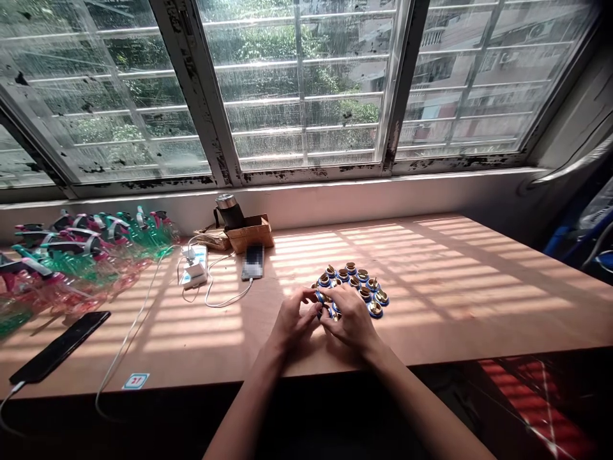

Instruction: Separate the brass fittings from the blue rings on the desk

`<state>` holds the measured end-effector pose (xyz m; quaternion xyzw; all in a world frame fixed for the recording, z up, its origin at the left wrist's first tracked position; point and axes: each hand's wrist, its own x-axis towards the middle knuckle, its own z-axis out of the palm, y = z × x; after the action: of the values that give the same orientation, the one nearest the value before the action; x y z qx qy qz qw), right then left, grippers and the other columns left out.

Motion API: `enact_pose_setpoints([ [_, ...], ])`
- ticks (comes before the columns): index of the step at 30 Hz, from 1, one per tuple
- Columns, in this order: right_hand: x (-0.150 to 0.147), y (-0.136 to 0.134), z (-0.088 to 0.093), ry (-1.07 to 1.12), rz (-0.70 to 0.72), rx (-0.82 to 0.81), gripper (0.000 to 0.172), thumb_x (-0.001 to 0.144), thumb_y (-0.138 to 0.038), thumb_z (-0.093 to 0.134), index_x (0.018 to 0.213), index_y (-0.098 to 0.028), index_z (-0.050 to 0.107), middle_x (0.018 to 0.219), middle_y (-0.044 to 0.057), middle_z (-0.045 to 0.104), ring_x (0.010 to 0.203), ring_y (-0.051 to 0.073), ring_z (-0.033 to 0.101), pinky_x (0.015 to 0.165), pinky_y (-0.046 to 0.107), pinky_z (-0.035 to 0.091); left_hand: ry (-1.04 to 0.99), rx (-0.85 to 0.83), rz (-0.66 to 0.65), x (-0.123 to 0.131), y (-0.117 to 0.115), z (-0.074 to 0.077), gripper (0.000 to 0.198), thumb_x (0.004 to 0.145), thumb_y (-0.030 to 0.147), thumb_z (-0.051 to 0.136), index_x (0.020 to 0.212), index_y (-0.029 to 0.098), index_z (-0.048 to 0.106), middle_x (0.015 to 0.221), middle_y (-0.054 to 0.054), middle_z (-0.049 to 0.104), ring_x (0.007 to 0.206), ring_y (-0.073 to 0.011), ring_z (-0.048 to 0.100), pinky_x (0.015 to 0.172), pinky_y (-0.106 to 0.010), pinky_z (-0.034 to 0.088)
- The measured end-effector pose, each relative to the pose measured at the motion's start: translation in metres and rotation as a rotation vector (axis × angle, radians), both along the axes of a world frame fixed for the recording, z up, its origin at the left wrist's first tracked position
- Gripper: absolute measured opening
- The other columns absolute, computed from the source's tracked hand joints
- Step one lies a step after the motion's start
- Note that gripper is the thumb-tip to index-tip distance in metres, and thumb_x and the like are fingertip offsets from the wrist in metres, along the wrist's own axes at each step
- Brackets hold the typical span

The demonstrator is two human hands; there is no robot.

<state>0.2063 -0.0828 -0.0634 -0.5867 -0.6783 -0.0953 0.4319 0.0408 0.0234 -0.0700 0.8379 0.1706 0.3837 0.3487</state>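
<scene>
Several small round blue-and-gold caps stand packed together on the wooden table in front of me. My left hand and my right hand meet at the near left edge of the group. Both have their fingers curled in a pinch around one or two of the caps there. What exactly sits between the fingertips is mostly hidden by the fingers.
A phone lies face up behind the caps, next to a small cardboard box and a dark metal-topped jar. A white charger with cables lies left. Pink and green plastic items pile far left, with another dark phone.
</scene>
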Motion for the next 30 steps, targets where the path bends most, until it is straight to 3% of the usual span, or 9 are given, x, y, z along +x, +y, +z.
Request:
enact_pose_setpoints([
  [11,0.0038,0.0018,-0.0042,0.010,0.017,0.023,0.044,0.090,-0.019,0.064,0.135,-0.024,0.064,0.114,0.007,0.076,0.099,0.027,0.065,0.093,0.043,0.051,-0.017,0.066,0.039,-0.0002,0.0061,-0.0019,0.027,0.095,0.033,0.068,0.119,0.020,0.068,0.107,-0.007,0.075,0.093,-0.0194,0.069,0.086,-0.033,0.055],
  [20,0.0000,-0.0013,0.0002,-0.015,0.010,0.014,0.044,0.085,-0.015,0.066,0.128,-0.023,0.067,0.111,0.007,0.075,0.100,0.027,0.064,0.091,0.041,0.051,-0.011,0.054,0.021,0.0002,0.0007,0.0036,0.022,0.098,0.035,0.064,0.113,0.019,0.068,0.098,-0.005,0.073,0.087,-0.0184,0.067,0.081,-0.030,0.055],
  [30,0.0012,0.0019,-0.0065,-0.002,-0.005,0.062,0.038,0.085,-0.017,0.069,0.123,-0.023,0.067,0.105,0.006,0.075,0.094,0.028,0.064,0.087,0.042,0.051,-0.042,0.119,0.059,0.0005,0.0040,-0.0026,0.024,0.095,0.034,0.070,0.116,0.022,0.067,0.104,-0.006,0.074,0.090,-0.0194,0.066,0.082,-0.032,0.053],
])
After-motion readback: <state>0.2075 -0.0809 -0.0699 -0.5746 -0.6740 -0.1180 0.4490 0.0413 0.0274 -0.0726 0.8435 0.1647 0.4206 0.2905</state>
